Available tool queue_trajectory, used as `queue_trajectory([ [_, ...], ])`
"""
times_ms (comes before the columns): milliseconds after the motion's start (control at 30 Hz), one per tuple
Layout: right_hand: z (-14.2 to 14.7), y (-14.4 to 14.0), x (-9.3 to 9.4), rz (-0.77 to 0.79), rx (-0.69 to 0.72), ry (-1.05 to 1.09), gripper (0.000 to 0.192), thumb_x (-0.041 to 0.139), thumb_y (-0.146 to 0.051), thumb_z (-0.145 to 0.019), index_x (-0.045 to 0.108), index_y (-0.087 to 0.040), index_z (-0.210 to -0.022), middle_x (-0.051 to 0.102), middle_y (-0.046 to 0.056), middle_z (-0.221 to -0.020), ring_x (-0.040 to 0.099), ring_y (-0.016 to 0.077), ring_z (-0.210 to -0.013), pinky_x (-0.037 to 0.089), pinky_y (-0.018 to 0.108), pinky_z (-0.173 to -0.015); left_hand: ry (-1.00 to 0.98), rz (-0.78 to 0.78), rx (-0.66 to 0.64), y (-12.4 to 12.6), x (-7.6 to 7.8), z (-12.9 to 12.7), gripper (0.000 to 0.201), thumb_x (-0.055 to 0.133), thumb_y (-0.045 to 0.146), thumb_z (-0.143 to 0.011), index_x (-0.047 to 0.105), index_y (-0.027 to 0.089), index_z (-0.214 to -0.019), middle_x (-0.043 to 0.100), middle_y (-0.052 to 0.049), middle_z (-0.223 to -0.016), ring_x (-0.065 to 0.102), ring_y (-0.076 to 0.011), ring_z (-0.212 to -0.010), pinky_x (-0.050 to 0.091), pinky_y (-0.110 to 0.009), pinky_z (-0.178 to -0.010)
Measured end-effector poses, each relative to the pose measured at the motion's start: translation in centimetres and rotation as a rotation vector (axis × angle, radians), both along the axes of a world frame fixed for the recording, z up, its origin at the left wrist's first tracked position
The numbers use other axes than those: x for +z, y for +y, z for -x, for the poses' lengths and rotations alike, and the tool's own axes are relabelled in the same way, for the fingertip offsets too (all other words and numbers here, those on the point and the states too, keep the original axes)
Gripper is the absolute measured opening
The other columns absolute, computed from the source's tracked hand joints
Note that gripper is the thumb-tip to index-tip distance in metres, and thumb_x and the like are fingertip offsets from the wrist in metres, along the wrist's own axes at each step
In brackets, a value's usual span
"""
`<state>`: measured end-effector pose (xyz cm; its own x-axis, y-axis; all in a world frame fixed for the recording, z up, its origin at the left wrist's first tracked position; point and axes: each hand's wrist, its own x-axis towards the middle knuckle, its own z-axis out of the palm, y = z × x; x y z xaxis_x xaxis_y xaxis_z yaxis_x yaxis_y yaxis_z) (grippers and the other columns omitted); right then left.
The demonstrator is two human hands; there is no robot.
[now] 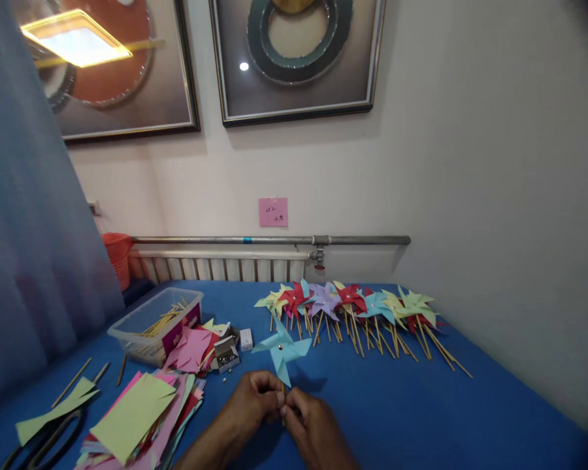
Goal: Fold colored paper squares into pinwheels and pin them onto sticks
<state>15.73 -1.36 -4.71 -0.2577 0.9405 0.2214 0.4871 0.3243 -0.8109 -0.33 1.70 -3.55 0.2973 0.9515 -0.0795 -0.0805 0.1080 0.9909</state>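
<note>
A light blue paper pinwheel stands above my hands, its thin wooden stick running down between my fingertips. My left hand and my right hand meet at the stick just over the blue table, both pinching it. A silver pin shows at the pinwheel's centre. The lower part of the stick is hidden by my fingers.
A row of several finished pinwheels lies at the back right. A clear plastic box of sticks, a small box of pins, stacked coloured paper and scissors lie to the left. A blue curtain hangs at left.
</note>
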Motion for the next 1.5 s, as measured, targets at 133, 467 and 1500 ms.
queue_trajectory([
  [133, 0.0, 0.0, -0.1, 0.003, 0.001, -0.020, 0.018, 0.051, -0.023, -0.093, 0.061, -0.020, -0.078, 0.065, 0.000, -0.074, 0.056, 0.0147, -0.068, 0.033, 0.025, -0.063, -0.003, -0.004, 0.002, 0.1, -0.1, 0.0, 0.023, 0.075, 0.035, -0.059, 0.065, 0.014, -0.066, 0.060, 0.000, -0.054, 0.045, -0.0092, -0.046, 0.030, -0.025, -0.052],
  [467, 0.0, -0.3, 0.3, 0.015, -0.001, 0.016, 0.018, 0.053, -0.019, -0.093, 0.059, -0.021, -0.077, 0.066, -0.001, -0.074, 0.057, 0.0142, -0.068, 0.035, 0.025, -0.064, 0.015, 0.011, 0.018, -0.4, 0.8, -0.2, 0.021, 0.075, 0.033, -0.059, 0.065, 0.015, -0.065, 0.056, 0.002, -0.051, 0.043, -0.0091, -0.045, 0.029, -0.024, -0.051],
  [1500, 0.7, 0.1, 0.0, 0.018, -0.075, -0.093, 0.018, 0.051, -0.019, -0.093, 0.054, -0.022, -0.076, 0.064, -0.001, -0.069, 0.057, 0.0153, -0.065, 0.032, 0.026, -0.061, 0.193, -0.194, 0.366, -0.7, 2.1, -0.9, 0.026, 0.067, 0.042, -0.067, 0.054, 0.022, -0.057, 0.046, 0.006, -0.050, 0.039, -0.0107, -0.050, 0.031, -0.025, -0.052],
])
